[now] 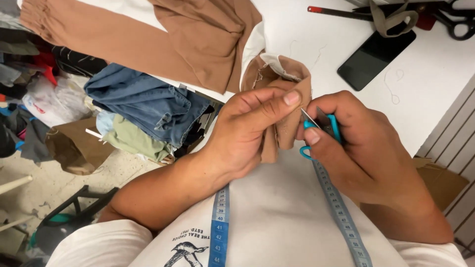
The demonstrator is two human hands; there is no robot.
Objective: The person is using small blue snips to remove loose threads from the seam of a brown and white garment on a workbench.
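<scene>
My left hand (250, 131) pinches a folded edge of tan fabric (279, 86) that trails up onto the white table (435, 74). The cloth's seam is frayed and shows a white lining. My right hand (354, 143) grips small teal-handled thread snips (321, 126), their blades touching the fabric edge beside my left thumb. A blue measuring tape (220, 222) hangs round my neck over my white shirt.
A larger tan garment (148, 34) lies spread on the table. A black phone (376, 52), black scissors (457, 20) and a red-tipped tool (336, 12) lie at the top right. Denim and other clothes (143, 101) are piled at left, with a brown paper bag (74, 146) on the floor.
</scene>
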